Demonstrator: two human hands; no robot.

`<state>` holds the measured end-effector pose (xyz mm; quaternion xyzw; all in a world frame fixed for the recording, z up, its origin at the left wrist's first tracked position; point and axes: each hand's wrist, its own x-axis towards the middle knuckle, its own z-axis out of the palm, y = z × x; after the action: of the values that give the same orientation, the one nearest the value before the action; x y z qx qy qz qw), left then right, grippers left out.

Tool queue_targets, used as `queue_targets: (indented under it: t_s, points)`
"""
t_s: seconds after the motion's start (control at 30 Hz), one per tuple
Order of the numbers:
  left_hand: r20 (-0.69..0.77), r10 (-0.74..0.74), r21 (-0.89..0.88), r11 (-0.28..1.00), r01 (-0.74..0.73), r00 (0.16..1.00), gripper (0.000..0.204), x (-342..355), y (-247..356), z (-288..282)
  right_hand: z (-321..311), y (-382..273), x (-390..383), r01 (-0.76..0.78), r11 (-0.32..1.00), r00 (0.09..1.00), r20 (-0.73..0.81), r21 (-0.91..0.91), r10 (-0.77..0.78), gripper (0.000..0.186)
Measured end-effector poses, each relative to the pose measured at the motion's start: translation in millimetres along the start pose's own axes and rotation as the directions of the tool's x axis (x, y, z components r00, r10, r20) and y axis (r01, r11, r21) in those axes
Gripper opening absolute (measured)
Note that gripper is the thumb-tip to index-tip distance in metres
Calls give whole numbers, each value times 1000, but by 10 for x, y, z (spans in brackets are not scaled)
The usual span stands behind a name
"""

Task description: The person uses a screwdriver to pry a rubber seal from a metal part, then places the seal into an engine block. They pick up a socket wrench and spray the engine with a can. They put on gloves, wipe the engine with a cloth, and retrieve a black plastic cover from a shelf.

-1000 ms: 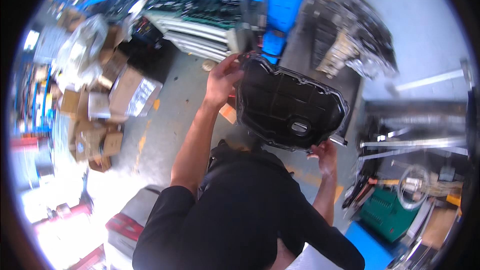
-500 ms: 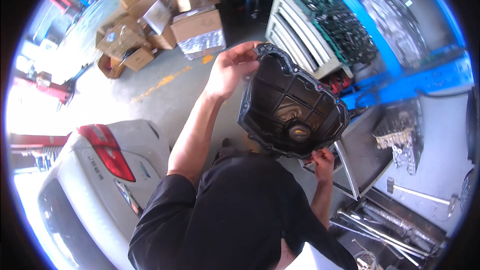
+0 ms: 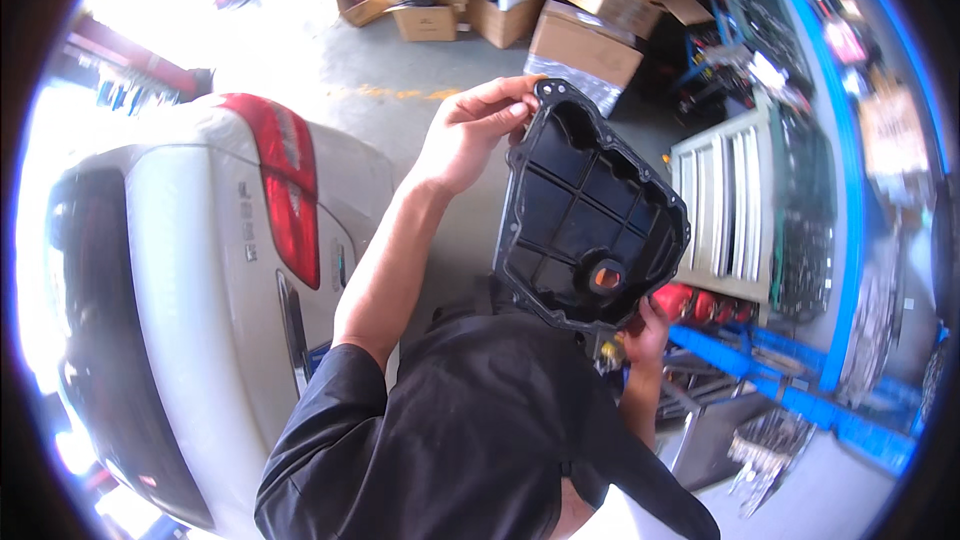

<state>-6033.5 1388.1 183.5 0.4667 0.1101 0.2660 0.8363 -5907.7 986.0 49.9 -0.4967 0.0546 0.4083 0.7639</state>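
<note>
A black pan-shaped engine cover (image 3: 570, 240) hangs tilted in front of my chest, its hollow side facing me. Crossing ribs run over its inside, bolt holes line its rim, and a round opening near its lower right shows an orange patch. My left hand (image 3: 470, 135) pinches its upper left corner between thumb and fingers. At its lower right edge, my right hand (image 3: 647, 333) grips the rim; part of those fingers is hidden behind the cover.
On my left stands a silver car (image 3: 180, 210) with a red tail light (image 3: 285, 180). Cardboard boxes (image 3: 580, 45) lie ahead on the floor. To the right are a pale drawer cabinet (image 3: 720, 205), a blue metal frame (image 3: 845, 240) and a metal engine part (image 3: 765, 450) at the lower right.
My view has turned to the right, so the car, boxes and cabinet sit elsewhere in the picture. Both hands still hold the cover, now tilted slightly differently.
</note>
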Motion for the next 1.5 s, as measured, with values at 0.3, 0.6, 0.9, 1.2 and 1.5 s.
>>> queue_targets:
  t_s: [0.3, 0.6, 0.9, 1.2, 1.5]
  points:
    - [-145, 437, 10, 898, -440, 888, 22, 900, 402, -1023, 1211, -43, 2045, -262, 965, 965, -10, -21, 261, 27]
    - [-200, 520, 74, 853, -517, 830, 25, 1844, 1411, -1998, 2755, -77, 4260, -593, 614, 451, 416, -522, 790, 43]
    - [-658, 400, -26, 834, -551, 638, 14, 2445, 2402, -3038, 4779, 618, 5770, -605, 377, -193, 588, -701, 786, 52]
    - [-666, 456, 52, 818, -574, 590, 20, 3393, 3501, -4565, 6680, 1301, 6800, -515, 350, -309, 550, -782, 775, 50]
    - [-865, 367, 133, 825, -550, 342, 19, 4170, 4128, -6360, 8549, 2036, 7501, -243, 842, 338, 771, -482, 539, 47]
